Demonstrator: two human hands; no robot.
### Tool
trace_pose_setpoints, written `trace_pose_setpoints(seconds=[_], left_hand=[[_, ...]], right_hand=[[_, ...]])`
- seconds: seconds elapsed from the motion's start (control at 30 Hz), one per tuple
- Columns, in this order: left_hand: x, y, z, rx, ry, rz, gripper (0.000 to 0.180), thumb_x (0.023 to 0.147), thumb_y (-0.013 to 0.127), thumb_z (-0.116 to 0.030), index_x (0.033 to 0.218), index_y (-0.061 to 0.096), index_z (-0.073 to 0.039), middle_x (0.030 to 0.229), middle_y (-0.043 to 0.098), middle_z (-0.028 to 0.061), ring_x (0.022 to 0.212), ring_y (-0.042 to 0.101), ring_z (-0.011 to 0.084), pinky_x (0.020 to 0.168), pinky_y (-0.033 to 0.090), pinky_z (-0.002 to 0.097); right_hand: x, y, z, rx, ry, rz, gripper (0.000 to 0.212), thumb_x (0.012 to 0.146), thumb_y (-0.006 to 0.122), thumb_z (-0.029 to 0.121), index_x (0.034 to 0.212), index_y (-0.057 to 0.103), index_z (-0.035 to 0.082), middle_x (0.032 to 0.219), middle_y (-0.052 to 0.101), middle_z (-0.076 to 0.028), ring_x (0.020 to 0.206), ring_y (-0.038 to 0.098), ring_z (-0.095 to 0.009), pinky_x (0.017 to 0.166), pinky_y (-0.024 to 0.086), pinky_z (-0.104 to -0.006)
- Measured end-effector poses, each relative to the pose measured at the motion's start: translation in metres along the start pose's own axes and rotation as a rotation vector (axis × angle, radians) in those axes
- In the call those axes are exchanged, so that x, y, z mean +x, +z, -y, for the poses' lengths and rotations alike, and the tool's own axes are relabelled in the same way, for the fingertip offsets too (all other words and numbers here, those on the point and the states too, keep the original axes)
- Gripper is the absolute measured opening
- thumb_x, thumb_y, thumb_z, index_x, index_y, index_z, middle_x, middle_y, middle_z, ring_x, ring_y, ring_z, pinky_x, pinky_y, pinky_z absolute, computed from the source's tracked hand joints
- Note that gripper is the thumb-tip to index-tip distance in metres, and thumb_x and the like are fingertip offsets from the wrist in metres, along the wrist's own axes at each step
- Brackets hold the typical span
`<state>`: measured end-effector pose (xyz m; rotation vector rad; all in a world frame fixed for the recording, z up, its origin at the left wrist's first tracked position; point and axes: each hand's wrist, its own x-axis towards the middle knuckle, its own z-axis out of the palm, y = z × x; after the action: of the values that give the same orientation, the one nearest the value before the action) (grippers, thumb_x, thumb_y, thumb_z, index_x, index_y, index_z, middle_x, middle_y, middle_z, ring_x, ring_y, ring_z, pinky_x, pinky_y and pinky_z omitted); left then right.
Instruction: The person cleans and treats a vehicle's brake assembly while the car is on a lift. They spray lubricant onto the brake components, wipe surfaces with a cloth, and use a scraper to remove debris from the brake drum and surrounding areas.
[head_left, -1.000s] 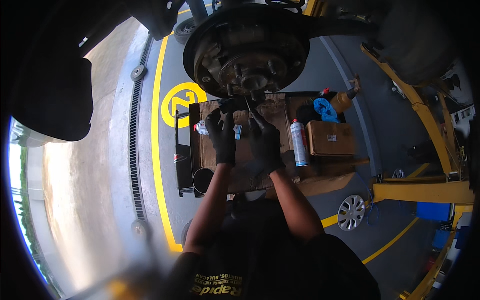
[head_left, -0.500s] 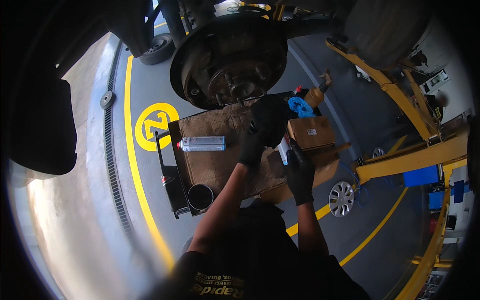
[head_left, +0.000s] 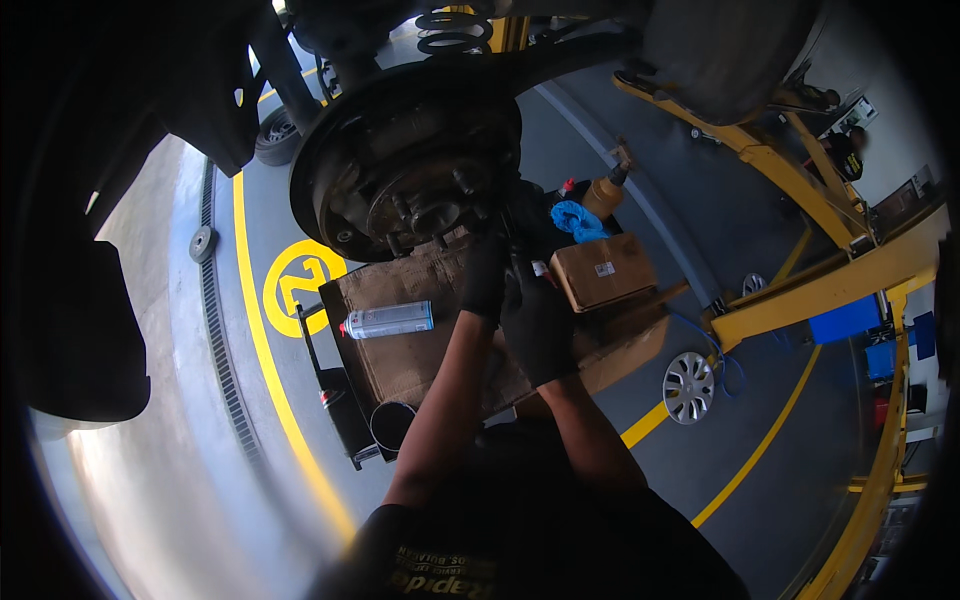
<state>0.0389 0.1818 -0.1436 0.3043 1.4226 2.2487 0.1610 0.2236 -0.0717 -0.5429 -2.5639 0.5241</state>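
A dark brake assembly (head_left: 400, 170) with a round backing plate and a studded hub hangs in front of me. Both my hands wear black gloves and are close together at its lower right edge. My left hand (head_left: 484, 275) is raised with its fingers curled; whatever they grip is lost against the dark metal. Just beside it, my right hand (head_left: 538, 325) is closed too, fingertips pointing up, and I cannot make out what it holds. A small white and red end of an object (head_left: 541, 269) shows behind the right hand; whether the hand touches it is unclear.
Below is a cart topped with cardboard (head_left: 400, 363), bearing a spray can (head_left: 388, 320), a small carton (head_left: 603, 272), a blue crumpled glove or cloth (head_left: 578, 221) and a brown bottle (head_left: 604, 196). A round dark container (head_left: 393, 427) stands at its near corner. Yellow lift arms (head_left: 780, 310) reach in from the right.
Both hands have moved together, up against the brake assembly's edge. The white tube seen in my right hand is now mostly hidden. My view has shifted, and the assembly appears farther left and lower.
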Motion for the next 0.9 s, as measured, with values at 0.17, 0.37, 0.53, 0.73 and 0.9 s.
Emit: trace_pose_setpoints(seconds=[0.17, 0.37, 0.53, 0.73, 0.9], left_hand=[[0.011, 0.003, 0.014, -0.231, 0.132, 0.135, 0.044, 0.113, 0.054, -0.027, 0.15, 0.056, -0.004, 0.134, 0.063, 0.0052, 0.118, 0.062, 0.0144, 0.1, 0.052, 0.0311], [0.012, -0.007, 0.046, -0.153, 0.237, 0.07, 0.045, 0.111, 0.057, -0.021, 0.152, 0.052, -0.002, 0.14, 0.061, 0.0081, 0.121, 0.061, 0.0144, 0.1, 0.052, 0.0303], [-0.012, -0.029, -0.002, 0.068, 0.166, 0.107, 0.032, 0.11, 0.055, -0.012, 0.139, 0.061, 0.001, 0.132, 0.066, 0.0085, 0.111, 0.065, 0.0155, 0.093, 0.055, 0.0304], [-0.008, -0.021, 0.03, 0.082, 0.329, 0.007, 0.026, 0.106, 0.058, -0.007, 0.128, 0.065, 0.004, 0.115, 0.071, 0.0087, 0.099, 0.066, 0.0139, 0.085, 0.054, 0.03], [-0.092, -0.091, -0.038, 0.396, 0.288, -0.078, 0.032, 0.11, 0.058, -0.014, 0.136, 0.064, 0.003, 0.119, 0.074, 0.0063, 0.103, 0.068, 0.0133, 0.09, 0.055, 0.0299]], right_hand=[[0.022, -0.057, 0.015, 0.197, 0.041, 0.059, 0.036, 0.108, 0.057, 0.023, 0.137, 0.071, 0.008, 0.107, 0.076, -0.024, 0.096, 0.074, -0.043, 0.082, 0.058, -0.0494], [-0.003, -0.003, 0.007, -0.042, 0.063, 0.125, 0.038, 0.108, 0.058, 0.029, 0.139, 0.069, 0.01, 0.093, 0.074, -0.025, 0.089, 0.074, -0.043, 0.078, 0.059, -0.0489], [0.011, -0.035, 0.004, 0.184, 0.019, 0.099, 0.037, 0.107, 0.058, 0.025, 0.136, 0.071, 0.008, 0.096, 0.074, -0.025, 0.092, 0.074, -0.041, 0.078, 0.058, -0.0482], [-0.003, -0.012, 0.008, 0.084, 0.03, 0.095, 0.035, 0.108, 0.058, 0.023, 0.136, 0.07, 0.006, 0.102, 0.075, -0.026, 0.096, 0.075, -0.04, 0.081, 0.059, -0.0489], [-0.025, -0.04, 0.005, 0.323, -0.012, 0.307, 0.044, 0.109, 0.057, 0.035, 0.139, 0.069, 0.005, 0.11, 0.077, -0.023, 0.1, 0.076, -0.037, 0.086, 0.059, -0.0433]])
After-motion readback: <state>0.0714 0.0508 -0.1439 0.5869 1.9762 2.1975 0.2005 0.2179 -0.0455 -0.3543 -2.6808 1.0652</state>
